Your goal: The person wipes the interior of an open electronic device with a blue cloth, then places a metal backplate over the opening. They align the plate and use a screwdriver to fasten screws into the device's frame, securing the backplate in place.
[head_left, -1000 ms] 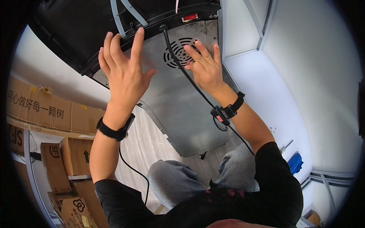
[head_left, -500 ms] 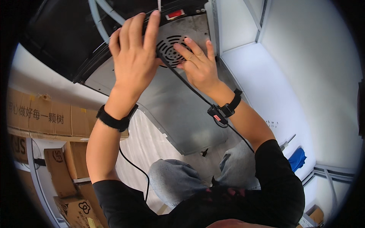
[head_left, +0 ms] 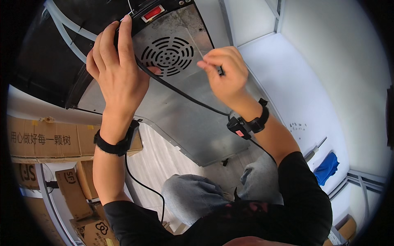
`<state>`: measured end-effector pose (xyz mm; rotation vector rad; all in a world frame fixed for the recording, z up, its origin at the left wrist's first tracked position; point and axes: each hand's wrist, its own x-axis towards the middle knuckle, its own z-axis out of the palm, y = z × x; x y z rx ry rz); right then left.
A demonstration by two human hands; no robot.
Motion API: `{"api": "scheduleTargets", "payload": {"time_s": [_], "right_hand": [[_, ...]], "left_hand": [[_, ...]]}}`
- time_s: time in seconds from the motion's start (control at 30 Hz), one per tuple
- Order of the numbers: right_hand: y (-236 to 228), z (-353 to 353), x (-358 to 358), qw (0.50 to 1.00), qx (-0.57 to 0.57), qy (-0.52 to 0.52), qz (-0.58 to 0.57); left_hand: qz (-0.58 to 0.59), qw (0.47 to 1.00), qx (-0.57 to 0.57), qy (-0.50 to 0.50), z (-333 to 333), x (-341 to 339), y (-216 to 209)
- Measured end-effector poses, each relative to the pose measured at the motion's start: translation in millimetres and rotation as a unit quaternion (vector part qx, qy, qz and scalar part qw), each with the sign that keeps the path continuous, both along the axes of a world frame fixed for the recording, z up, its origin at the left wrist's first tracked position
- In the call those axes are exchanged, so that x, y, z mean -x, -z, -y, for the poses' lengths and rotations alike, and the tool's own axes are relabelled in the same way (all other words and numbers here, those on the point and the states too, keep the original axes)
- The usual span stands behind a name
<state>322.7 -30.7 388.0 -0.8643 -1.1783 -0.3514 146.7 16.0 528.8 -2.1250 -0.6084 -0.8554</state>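
Note:
In front of me stands an appliance with a bare grey metal panel (head_left: 193, 131) and a black upper section. My left hand (head_left: 119, 69) reaches up over the seam between them. Its fingers lie long around a black cord (head_left: 180, 93), the thumb on the cord's other side; what lies beneath the palm is hidden. A thin white strip end (head_left: 130, 5) sticks up by the index fingertip. Right of the round slotted vent (head_left: 167, 56), my right hand (head_left: 227, 74) is closed, slightly blurred, thumb and forefinger pinching a thin pale strip (head_left: 193, 41). A dark bit shows behind its fingers.
A red rocker switch (head_left: 152, 13) sits above the vent, and pale hoses (head_left: 67, 35) run at upper left. Cardboard boxes (head_left: 45, 139) stack at left. On the white surface at right lie a grey-handled tool (head_left: 314, 151) and a blue cloth (head_left: 327, 168).
My right hand has gone from spread fingers over the vent to a pinch on the thin strip, off to the right. The appliance has shifted leftward in view; my left hand stays at the cord.

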Motion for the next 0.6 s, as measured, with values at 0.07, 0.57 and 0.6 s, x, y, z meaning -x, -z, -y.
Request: {"api": "scheduleTargets", "payload": {"time_s": [0.07, 0.57, 0.6], "right_hand": [[-10, -2, -5, 0.999, 0.003, -0.036, -0.04], [-38, 6, -7, 0.959, 0.069, -0.162, -0.22], [-38, 4, -5, 0.965, 0.058, -0.142, -0.212]], "left_hand": [[0.0, 1.0, 0.0, 0.001, -1, 1, 1], [0.015, 1.0, -0.001, 0.0, -4, 1, 2], [0.017, 1.0, 0.005, -0.003, -4, 1, 2]]}}
